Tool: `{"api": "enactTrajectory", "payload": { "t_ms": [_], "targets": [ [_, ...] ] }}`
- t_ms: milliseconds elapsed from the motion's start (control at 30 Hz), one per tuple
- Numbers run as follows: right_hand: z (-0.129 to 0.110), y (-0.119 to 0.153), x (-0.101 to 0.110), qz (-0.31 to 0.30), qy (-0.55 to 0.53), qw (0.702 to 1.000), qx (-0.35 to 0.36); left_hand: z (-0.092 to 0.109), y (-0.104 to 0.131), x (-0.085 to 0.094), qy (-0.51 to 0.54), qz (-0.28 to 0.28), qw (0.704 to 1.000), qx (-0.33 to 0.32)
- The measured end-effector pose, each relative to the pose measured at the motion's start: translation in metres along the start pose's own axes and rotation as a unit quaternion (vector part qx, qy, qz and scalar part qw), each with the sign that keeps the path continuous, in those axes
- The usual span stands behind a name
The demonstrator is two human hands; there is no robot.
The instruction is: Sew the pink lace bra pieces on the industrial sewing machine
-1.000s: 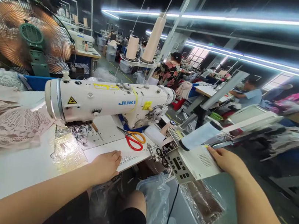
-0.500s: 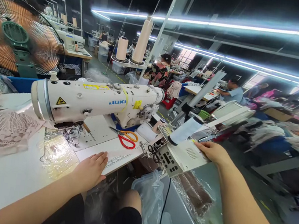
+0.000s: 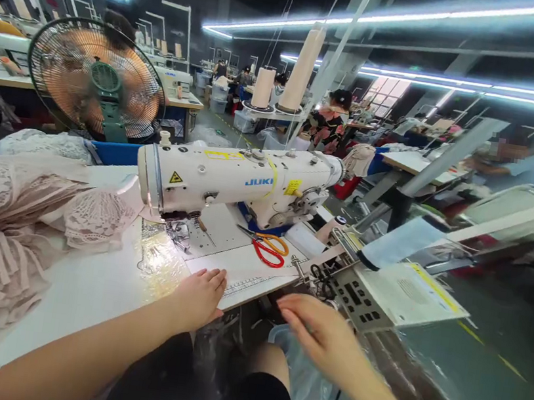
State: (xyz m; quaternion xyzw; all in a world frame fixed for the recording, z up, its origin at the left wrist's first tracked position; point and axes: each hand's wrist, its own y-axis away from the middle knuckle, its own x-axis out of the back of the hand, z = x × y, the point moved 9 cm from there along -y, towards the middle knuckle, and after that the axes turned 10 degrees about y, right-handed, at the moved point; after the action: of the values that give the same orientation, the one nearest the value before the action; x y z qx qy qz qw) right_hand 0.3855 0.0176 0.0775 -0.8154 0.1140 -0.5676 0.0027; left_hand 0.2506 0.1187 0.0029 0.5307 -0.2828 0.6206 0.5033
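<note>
Left fingers (image 3: 214, 279) lie outstretched on the white, ruler-marked tabletop (image 3: 243, 273); right fingers (image 3: 300, 306) curve loosely, unclenched.

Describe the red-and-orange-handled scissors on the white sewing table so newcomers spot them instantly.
Find the long white sewing machine with blue JUKI lettering. On the white tabletop below that lettering, beyond the person's left hand, lie the scissors. Their loop handles, one red and one orange, set them apart from the slim brown-handled metal tool nearby.
</note>
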Motion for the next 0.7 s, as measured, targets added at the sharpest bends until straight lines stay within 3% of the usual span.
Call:
{"api": "enactTrajectory", "payload": {
  "t_ms": [100, 200, 367, 433, 500, 533, 600, 700],
  "targets": [
    [-0.027, -0.053, -0.065, -0.045, 0.015, 0.999, 0.024, -0.003, 0.001, -0.001, 0.001, 0.003, 1.000, -0.003],
    [-0.022, -0.097, -0.101, -0.092, 0.042, 0.995, 0.009, -0.007, 0.003, -0.005, 0.005, 0.004, 1.000, -0.007],
    [-0.014, -0.123, -0.124, -0.209, 0.037, 0.977, 0.016, -0.012, 0.006, -0.009, 0.021, 0.010, 1.000, -0.019],
    [-0.018, -0.125, -0.123, -0.219, 0.017, 0.975, 0.025, -0.014, 0.010, -0.006, 0.037, 0.014, 0.999, -0.024],
    [-0.026, -0.127, -0.119, -0.208, -0.021, 0.978, 0.029, -0.024, 0.017, 0.006, 0.126, 0.044, 0.991, -0.007],
    [-0.031, -0.127, -0.118, -0.200, -0.049, 0.978, 0.029, -0.035, 0.022, 0.014, 0.210, 0.072, 0.975, 0.021],
    [-0.042, -0.128, -0.118, -0.185, -0.118, 0.975, 0.027, -0.066, 0.034, 0.025, 0.384, 0.127, 0.909, 0.095],
    [-0.067, -0.129, -0.122, -0.168, -0.228, 0.958, 0.030, -0.104, 0.048, 0.029, 0.524, 0.148, 0.821, 0.168]
  ]
}}
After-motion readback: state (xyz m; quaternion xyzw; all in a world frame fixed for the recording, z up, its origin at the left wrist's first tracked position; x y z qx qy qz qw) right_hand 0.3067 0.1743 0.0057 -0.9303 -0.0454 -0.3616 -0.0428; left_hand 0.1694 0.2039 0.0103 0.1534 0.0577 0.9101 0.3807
